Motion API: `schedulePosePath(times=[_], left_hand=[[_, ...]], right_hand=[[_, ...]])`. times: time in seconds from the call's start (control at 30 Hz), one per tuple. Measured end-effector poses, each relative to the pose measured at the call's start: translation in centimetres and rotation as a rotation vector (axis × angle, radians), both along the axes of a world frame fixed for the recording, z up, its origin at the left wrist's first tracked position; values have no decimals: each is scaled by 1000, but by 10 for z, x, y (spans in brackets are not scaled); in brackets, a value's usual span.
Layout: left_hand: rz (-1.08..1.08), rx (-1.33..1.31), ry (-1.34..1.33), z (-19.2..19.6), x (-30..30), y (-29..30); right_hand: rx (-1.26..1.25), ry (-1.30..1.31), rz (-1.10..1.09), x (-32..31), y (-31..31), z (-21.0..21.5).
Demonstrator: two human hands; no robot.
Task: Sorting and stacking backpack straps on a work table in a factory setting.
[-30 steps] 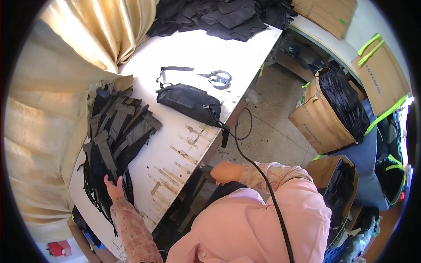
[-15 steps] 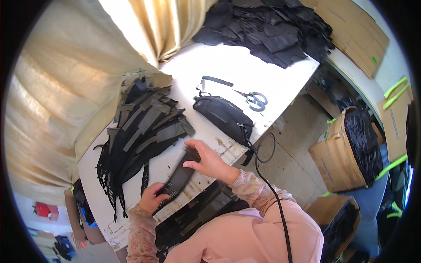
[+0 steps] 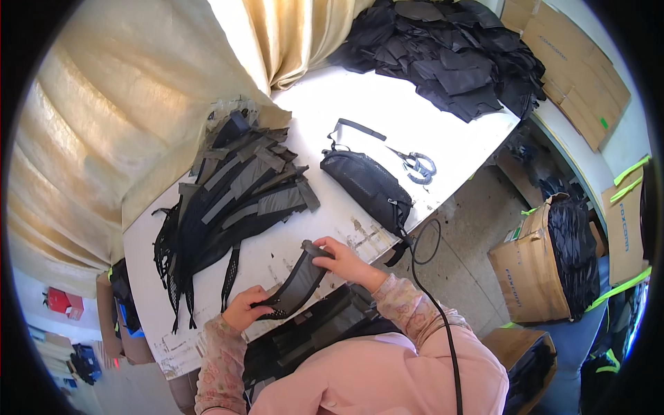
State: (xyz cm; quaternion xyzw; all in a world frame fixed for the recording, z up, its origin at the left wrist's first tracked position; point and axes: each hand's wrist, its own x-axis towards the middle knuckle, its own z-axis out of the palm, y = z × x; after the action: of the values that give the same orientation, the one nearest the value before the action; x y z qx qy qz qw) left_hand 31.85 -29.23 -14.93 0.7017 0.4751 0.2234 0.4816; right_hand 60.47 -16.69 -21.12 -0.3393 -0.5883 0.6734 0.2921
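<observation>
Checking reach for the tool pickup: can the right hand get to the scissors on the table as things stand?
Probably not freely. The right hand is pinching one end of a black strap piece that the left hand also holds, and the black pouch lies between it and the scissors at the table's far edge.

A workroom corner, bright with daylight

A white table (image 3: 387, 104) with a scuffed, stained top stood against a yellow curtain (image 3: 131, 104), which glowed where light fell through it. A heap of black fabric pieces (image 3: 456, 55) covered the table's far end. To the right lay a grey concrete floor (image 3: 477, 228), marked with dark stains. A cardboard box (image 3: 529, 283) full of black material stood on it, and flat cardboard sheets (image 3: 574, 62) leaned beside a pale wall (image 3: 633, 138).
</observation>
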Motion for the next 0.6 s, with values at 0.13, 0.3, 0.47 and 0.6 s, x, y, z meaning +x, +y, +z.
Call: schedulePosePath(times=[0.13,0.3,0.47,0.6], left_hand=[[159,32,12,18,23,7],[367,81,54,16,68,35],[549,235,35,-5,80,38],[536,223,13,-2,82,35]], right_hand=[[112,87,-92,-5,-1,4],[336,-122,-89,-19,-34,55],[1180,-262,-213,-32,-35,54],[1180,-384,-137,-31,-32,44]])
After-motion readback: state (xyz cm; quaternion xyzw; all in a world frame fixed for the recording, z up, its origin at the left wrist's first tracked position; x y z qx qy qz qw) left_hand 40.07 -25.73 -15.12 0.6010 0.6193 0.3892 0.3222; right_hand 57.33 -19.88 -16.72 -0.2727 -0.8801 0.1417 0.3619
